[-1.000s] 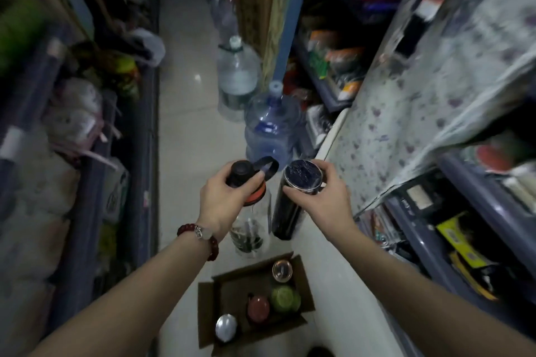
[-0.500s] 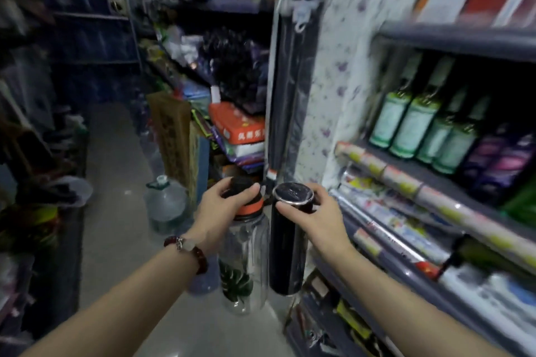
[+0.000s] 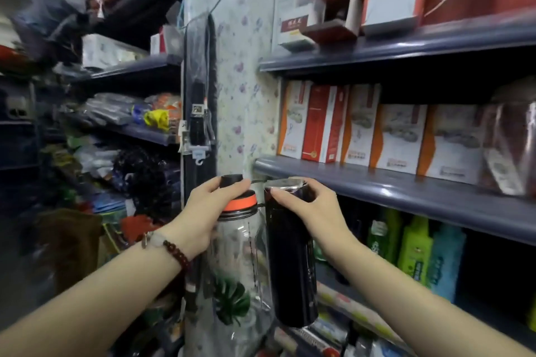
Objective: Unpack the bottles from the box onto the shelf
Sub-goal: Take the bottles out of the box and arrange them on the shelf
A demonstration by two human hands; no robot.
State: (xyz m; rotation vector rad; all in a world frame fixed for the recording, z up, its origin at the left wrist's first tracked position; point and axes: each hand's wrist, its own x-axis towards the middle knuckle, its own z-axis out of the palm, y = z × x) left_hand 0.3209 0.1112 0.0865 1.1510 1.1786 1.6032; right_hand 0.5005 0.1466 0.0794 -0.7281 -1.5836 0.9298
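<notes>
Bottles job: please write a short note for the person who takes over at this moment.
Left hand: holds the clear bottle by its black cap.
Right hand: holds the black bottle at its top.
Both bottles hang in the air, side by side, just below the blue shelf edge.
Done: neither bottle placed.
Left: set both on a shelf. The box is out of view.

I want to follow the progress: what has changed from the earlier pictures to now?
Both bottles went up from above the floor box to shelf height. The grips stayed: left hand on the clear bottle cap, right hand on the black bottle top. Neither is placed yet.
</notes>
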